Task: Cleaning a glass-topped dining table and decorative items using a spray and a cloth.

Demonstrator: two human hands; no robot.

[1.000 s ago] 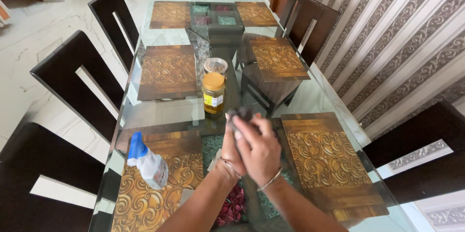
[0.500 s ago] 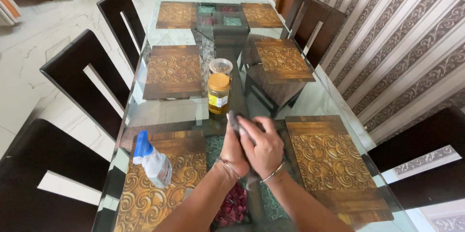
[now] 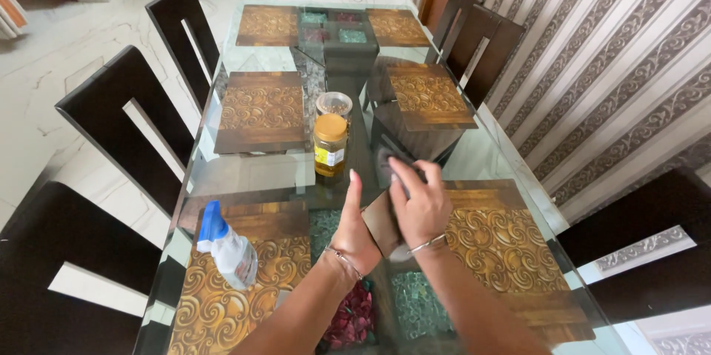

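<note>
Both my hands are raised over a glass dining table (image 3: 259, 170) with a dark grey cloth (image 3: 381, 223) between them. My left hand (image 3: 354, 230) stands with its thumb up, and the cloth lies against its palm. My right hand (image 3: 421, 203) grips the cloth from the right, fingers curled over its upper edge. Just beyond the hands stands a jar with a yellow lid (image 3: 329, 146). A clear spray bottle with a blue head (image 3: 226, 247) lies on the placemat to the left of my left arm.
A small clear tub (image 3: 333, 103) stands behind the jar. Carved gold-brown placemats (image 3: 503, 247) lie under the glass at each seat. Dark chairs (image 3: 122, 114) line the left side, and more (image 3: 474, 36) stand on the right against a striped wall. Coloured panels (image 3: 329, 25) sit at the far centre.
The bunched cloth has been spread flatter between my hands. My right hand has shifted right and slightly up, and my left thumb now points up.
</note>
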